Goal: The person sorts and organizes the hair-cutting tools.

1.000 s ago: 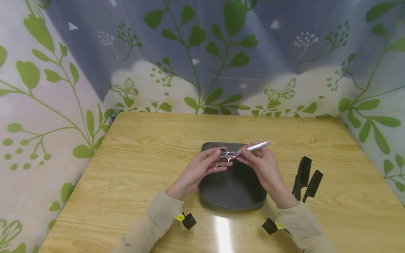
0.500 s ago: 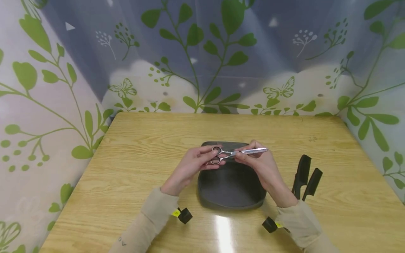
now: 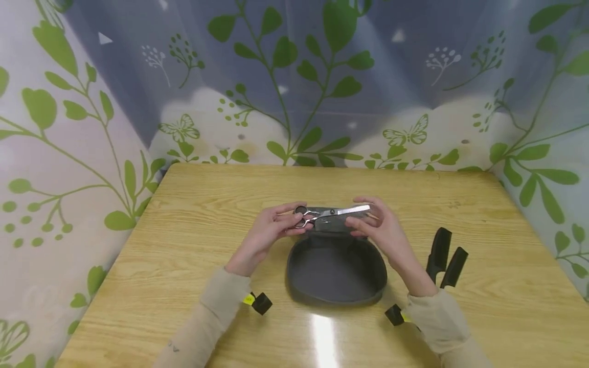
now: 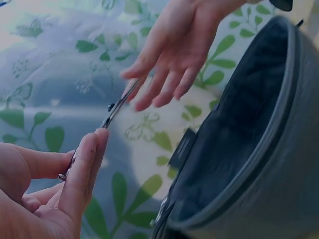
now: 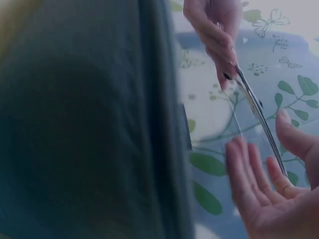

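Observation:
Silver thinning scissors [image 3: 354, 209] with a toothed blade are held above the case in the head view, blades pointing right. Their finger rings are pinched between the thumb and fingers of my left hand [image 3: 269, 227]. Around the blade end is my right hand [image 3: 385, 229], its fingers spread and loose. The right wrist view has the scissors' tips [image 5: 279, 159] near that hand's fingers; whether they touch, I cannot tell. Below lies an unzipped dark grey case [image 3: 338, 278], its lid [image 3: 331, 225] laid back behind the hands.
Black combs [image 3: 440, 250] lie on the wooden table [image 3: 221, 204] to the right of the case. A leaf-patterned curtain [image 3: 294, 76] encloses the table at the back and sides. Small black devices [image 3: 262, 303] hang at both cuffs.
The scissors and left hand have moved left and away from me. My right hand, earlier pinching the blades, has loosened and spread its fingers. More of the case's inside shows.

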`<state>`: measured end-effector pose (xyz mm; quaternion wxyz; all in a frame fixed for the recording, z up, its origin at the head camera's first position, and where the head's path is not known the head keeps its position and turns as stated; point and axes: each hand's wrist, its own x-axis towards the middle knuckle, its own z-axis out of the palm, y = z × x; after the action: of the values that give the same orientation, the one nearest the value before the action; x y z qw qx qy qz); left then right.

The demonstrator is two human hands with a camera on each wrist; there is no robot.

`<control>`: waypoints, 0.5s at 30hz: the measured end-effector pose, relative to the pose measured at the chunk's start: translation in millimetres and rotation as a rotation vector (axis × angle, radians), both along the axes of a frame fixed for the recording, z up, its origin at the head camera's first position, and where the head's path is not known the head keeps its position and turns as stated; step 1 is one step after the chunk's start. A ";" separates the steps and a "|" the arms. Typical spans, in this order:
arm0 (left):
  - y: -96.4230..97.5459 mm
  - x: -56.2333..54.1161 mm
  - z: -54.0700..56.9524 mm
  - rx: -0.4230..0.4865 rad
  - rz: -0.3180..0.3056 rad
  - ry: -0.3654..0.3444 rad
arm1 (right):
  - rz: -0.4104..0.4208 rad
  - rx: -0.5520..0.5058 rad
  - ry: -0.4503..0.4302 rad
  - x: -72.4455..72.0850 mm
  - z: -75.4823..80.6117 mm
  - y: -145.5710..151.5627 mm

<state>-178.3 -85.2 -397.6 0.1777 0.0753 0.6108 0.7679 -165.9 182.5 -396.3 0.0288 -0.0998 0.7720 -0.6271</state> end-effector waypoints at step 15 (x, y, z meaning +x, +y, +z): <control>-36.9 -19.2 3.7 0.007 0.155 -0.019 | -0.138 0.919 0.494 -36.9 36.4 -24.7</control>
<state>-197.5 -122.1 -394.0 0.1230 0.0211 0.6106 0.7821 -202.8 157.8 -359.9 -0.1546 -0.1709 0.9559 -0.1821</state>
